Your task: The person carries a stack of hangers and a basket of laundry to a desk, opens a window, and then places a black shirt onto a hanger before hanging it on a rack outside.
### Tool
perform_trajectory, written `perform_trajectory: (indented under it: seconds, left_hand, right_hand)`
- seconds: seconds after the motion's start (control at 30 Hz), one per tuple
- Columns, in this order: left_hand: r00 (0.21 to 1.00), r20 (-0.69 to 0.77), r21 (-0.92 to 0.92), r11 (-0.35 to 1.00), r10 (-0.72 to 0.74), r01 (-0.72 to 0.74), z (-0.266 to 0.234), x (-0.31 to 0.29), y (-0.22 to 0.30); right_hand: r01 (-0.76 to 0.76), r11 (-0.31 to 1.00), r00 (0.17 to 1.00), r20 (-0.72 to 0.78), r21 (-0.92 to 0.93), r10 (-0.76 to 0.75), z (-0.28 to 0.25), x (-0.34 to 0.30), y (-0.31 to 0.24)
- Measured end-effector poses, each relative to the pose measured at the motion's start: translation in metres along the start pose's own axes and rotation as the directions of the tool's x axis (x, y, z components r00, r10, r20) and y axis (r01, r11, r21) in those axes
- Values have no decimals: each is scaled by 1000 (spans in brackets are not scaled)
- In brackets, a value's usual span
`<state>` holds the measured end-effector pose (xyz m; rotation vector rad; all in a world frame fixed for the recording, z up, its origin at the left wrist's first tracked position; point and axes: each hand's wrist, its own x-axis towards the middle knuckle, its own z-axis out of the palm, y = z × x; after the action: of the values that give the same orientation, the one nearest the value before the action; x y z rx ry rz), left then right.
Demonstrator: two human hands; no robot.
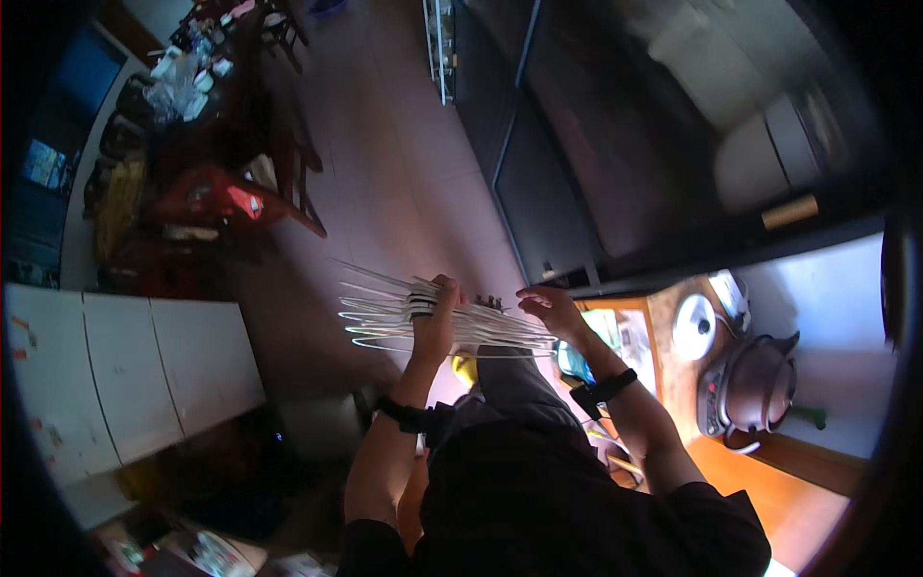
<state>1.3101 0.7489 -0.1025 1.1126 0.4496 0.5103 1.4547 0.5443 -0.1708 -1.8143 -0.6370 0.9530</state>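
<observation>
Wire hangers (495,329), pale and bunched together, lie across the middle of our view, their wires fanning out toward 9 and 3 o'clock. Our left hand (438,308) is clamped around the bundle. Our right hand (552,306) sits at 3 o'clock from it, just beside the hangers' far end, fingers bent and apart from the thumb; we cannot tell whether it touches a wire. Farther out, we see a dark lidded pot (760,385) between 3 and 4 o'clock, and white cabinets (197,361) between 8 and 9.
</observation>
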Motion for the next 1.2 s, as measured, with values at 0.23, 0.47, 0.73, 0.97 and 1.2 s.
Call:
perform_trajectory:
  seconds: [0.23, 0.47, 0.73, 0.97, 1.2]
  left_hand:
    - [996, 72, 15, 999, -44, 43, -52, 188, 26]
    - [947, -280, -150, 982, -156, 118, -121, 344, 89]
    - [985, -159, 627, 778, 65, 50, -234, 573, 91]
    - [923, 172, 520, 764, 344, -381, -231, 818, 136]
    - [932, 103, 329, 873, 346, -360, -266, 1020, 189]
  right_hand:
    - [37, 996, 974, 226, -87, -16, 17, 188, -141]
    - [212, 949, 873, 481, -234, -77, 38, 402, -244]
    - [280, 940, 891, 418, -195, -179, 33, 626, -330]
    - [18, 991, 986, 162, 131, -39, -39, 779, -358]
    - [124, 983, 988, 80, 137, -136, -88, 1001, -341]
